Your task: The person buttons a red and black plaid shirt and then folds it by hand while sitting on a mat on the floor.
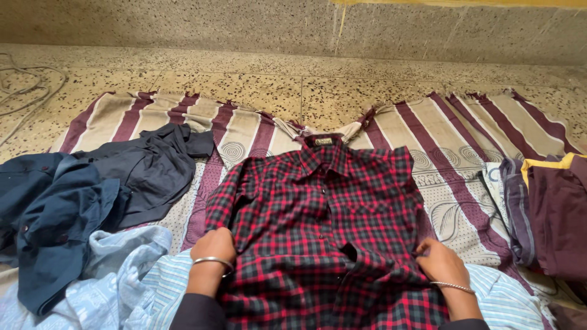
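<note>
On the far left, a grey cord (pixel 24 85) lies on the speckled floor (pixel 293 79). Next to it a striped sheet (pixel 440 128) is spread out on the floor. On its left side is a pile of dark blue clothes (pixel 55 214) and a dark grey one (pixel 153 165). Below them lies a light blue shirt (pixel 116 269). The left hand (pixel 213 247) has a silver bangle (pixel 213 261) on its wrist. Its fingers are curled in, pinching the left edge of the red shirt (pixel 318 214). The red shirt is checked, and it lies flat in the middle of the sheet with its collar pointing away. The right hand (pixel 441 263) wears a bangle too. It is pressed together and pinches the right side of the red shirt. On the far right sits a purple cloth (pixel 556 214) with a yellow edge.
</note>
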